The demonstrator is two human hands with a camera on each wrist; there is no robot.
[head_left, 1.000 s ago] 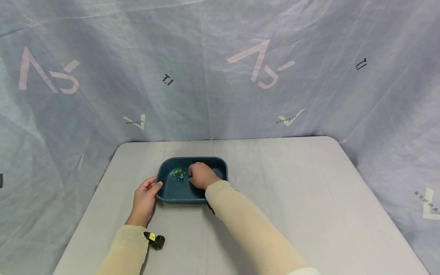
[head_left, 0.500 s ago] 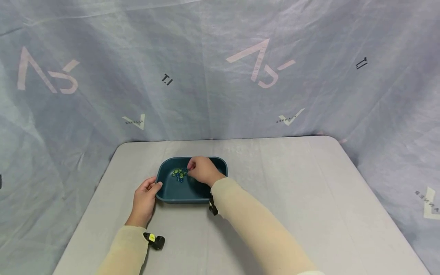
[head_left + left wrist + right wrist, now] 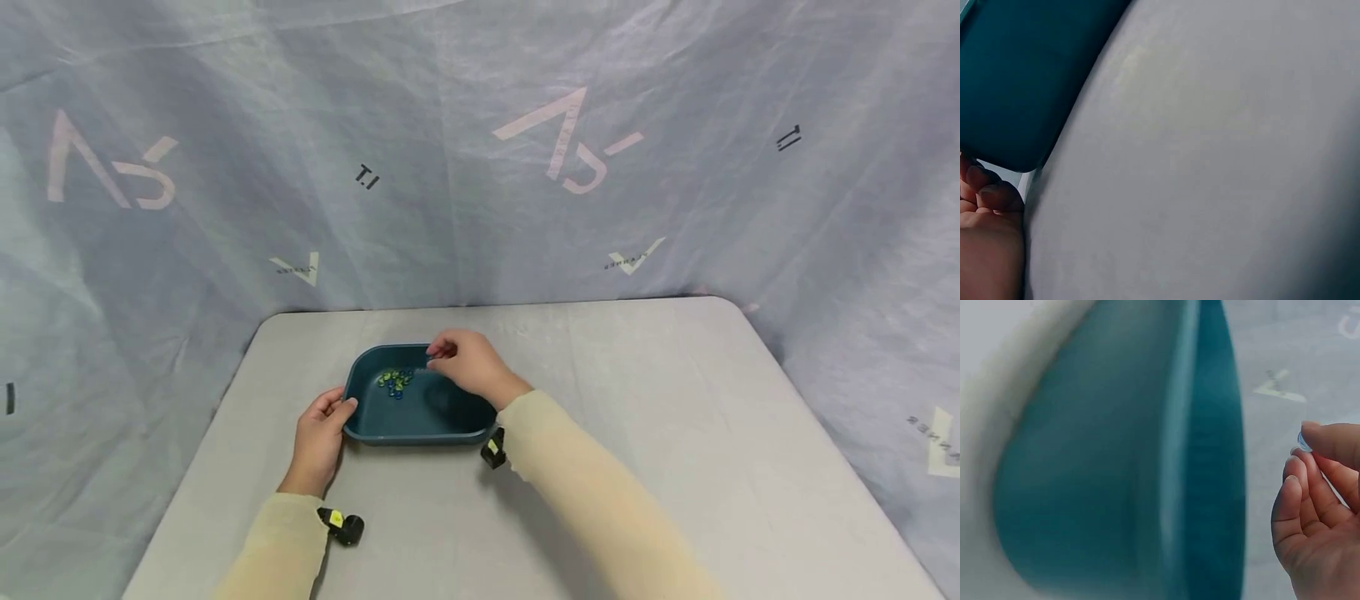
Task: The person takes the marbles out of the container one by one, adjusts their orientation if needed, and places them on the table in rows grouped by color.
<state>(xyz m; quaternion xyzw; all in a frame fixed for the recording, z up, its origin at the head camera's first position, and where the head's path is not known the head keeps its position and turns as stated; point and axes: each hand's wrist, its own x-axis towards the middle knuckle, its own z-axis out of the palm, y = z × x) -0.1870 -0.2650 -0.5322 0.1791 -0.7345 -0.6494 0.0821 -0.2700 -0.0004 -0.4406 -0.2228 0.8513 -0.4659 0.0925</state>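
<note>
A dark teal plastic tray (image 3: 420,438) sits on the table, with a cluster of small shiny green and blue beads (image 3: 396,382) in its left half. My left hand (image 3: 318,437) grips the tray's left end, thumb at the rim and fingers against the outside. The left wrist view has the curled fingers (image 3: 997,195) beside the tray's corner. Raised over the tray's right rear part, my right hand (image 3: 474,363) pinches a small clear-blue bead (image 3: 1303,441) between thumb and forefinger. The other fingers are loosely bent.
A pale cloth-covered table (image 3: 645,433) surrounds the tray. Behind it hangs a grey printed curtain (image 3: 465,167). A black wrist camera (image 3: 345,528) sits on the left wrist and another wrist camera (image 3: 493,450) on the right, close to the tray's front right corner.
My right hand has risen from beside the beads inside the tray and moved right and back, carrying the small bead. My left hand keeps its grip on the tray's left end.
</note>
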